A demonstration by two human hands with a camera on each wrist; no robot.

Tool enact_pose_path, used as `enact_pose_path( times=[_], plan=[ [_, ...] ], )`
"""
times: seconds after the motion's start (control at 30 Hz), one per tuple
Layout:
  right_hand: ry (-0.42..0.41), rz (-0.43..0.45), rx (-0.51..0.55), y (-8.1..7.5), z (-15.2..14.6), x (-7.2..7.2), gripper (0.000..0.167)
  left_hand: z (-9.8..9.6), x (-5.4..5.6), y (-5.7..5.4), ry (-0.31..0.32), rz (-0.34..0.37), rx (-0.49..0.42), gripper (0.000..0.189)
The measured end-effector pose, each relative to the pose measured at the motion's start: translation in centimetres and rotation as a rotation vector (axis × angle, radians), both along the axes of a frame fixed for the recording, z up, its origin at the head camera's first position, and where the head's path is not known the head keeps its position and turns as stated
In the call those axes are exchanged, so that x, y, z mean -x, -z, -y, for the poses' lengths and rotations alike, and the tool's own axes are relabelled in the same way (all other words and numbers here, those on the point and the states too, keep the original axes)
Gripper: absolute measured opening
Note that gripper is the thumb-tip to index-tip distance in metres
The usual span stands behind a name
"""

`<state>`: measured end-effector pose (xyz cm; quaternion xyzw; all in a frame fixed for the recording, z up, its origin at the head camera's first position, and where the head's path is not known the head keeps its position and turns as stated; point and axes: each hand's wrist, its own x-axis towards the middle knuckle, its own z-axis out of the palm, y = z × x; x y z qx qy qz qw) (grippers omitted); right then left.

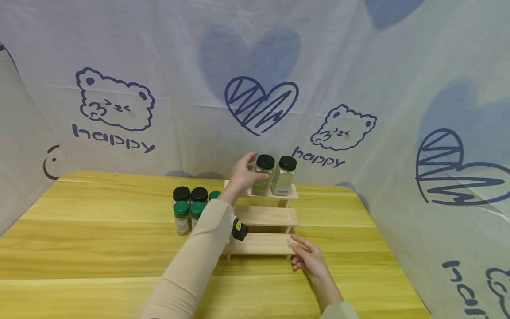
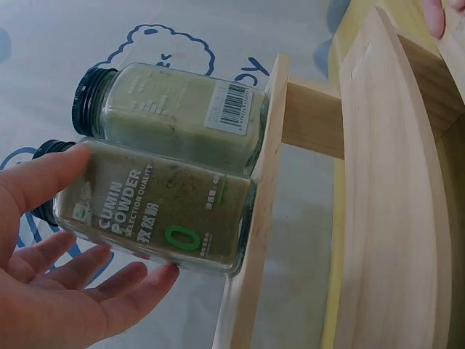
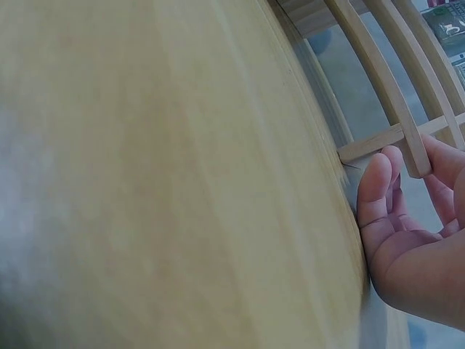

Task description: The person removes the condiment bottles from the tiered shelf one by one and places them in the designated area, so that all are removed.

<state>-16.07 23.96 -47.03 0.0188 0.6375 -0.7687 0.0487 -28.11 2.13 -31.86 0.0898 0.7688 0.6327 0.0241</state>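
On the top step of a three-tier wooden rack (image 1: 264, 215), two square glass jars with black caps stand side by side. My left hand (image 1: 241, 175) is at the left one, a cumin powder jar (image 2: 156, 203) of brown powder. The thumb lies across its front near the cap, and the other fingertips bend in at its side. Close beside it is a jar of paler greenish powder (image 2: 182, 109) with a barcode label. My right hand (image 1: 312, 261) grips the right end of the lowest step (image 3: 378, 76), thumb and fingers on either side of the board.
Left of the rack, several spice jars stand grouped on the wooden table (image 1: 99, 248): black-capped jars (image 1: 181, 194) behind, green-capped jars (image 1: 182, 218) in front. My left forearm (image 1: 195, 261) partly covers them and the rack's left side. A printed cloth (image 1: 179, 53) hangs behind the table.
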Motion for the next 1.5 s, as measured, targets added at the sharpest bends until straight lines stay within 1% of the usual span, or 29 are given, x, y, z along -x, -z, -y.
enact_pose_path(
  times=[0.03,0.13,0.17,0.23,0.37,0.5,0.6,0.7,0.77,0.87,0.93,1.07,1.23,1.5],
  plan=[
    [0.000,-0.004,0.004,0.0,0.0,0.0,0.035,0.0,0.0,0.0,0.002,0.002,-0.004,0.072],
    [0.030,0.042,-0.020,-0.1,0.1,0.1,0.038,-0.1,0.0,0.1,0.012,0.006,-0.009,0.069],
    [0.062,0.082,-0.042,-0.1,0.2,0.1,0.040,-0.1,0.0,0.1,0.015,0.006,-0.006,0.067],
    [0.090,0.129,-0.053,-0.2,0.3,0.3,0.041,-0.1,0.0,0.3,0.018,0.005,-0.008,0.064],
    [0.105,0.171,-0.049,-0.3,0.4,0.5,0.040,-0.1,0.0,0.5,0.013,0.000,-0.030,0.060],
    [0.093,0.158,-0.050,-0.2,0.3,0.5,0.042,0.0,-0.1,0.5,-0.008,-0.019,-0.054,0.056],
    [0.068,0.098,-0.046,0.0,0.2,0.3,0.041,0.1,-0.2,0.5,-0.025,-0.038,-0.055,0.055],
    [0.021,0.016,-0.005,0.0,0.1,0.1,0.036,0.1,-0.4,0.4,-0.035,-0.058,-0.047,0.054],
    [0.012,0.001,0.005,0.1,0.0,0.1,0.034,0.1,-0.5,0.4,-0.039,-0.066,-0.042,0.054],
    [0.036,0.037,-0.016,0.1,0.1,0.2,0.038,0.1,-0.7,0.3,-0.043,-0.072,-0.034,0.054],
    [0.079,0.093,-0.042,0.0,0.2,0.4,0.040,0.2,-0.8,0.2,-0.047,-0.065,-0.028,0.055],
    [0.094,0.137,-0.056,-0.2,0.4,0.6,0.042,0.3,-1.1,0.0,-0.054,-0.069,-0.023,0.057],
    [0.087,0.148,-0.047,-0.4,0.4,0.6,0.042,0.5,-1.8,-0.4,-0.053,-0.111,-0.013,0.057],
    [0.106,0.147,-0.052,0.0,0.2,0.6,0.040,0.9,-3.4,-0.8,-0.019,-0.172,0.033,0.054]
  ],
)
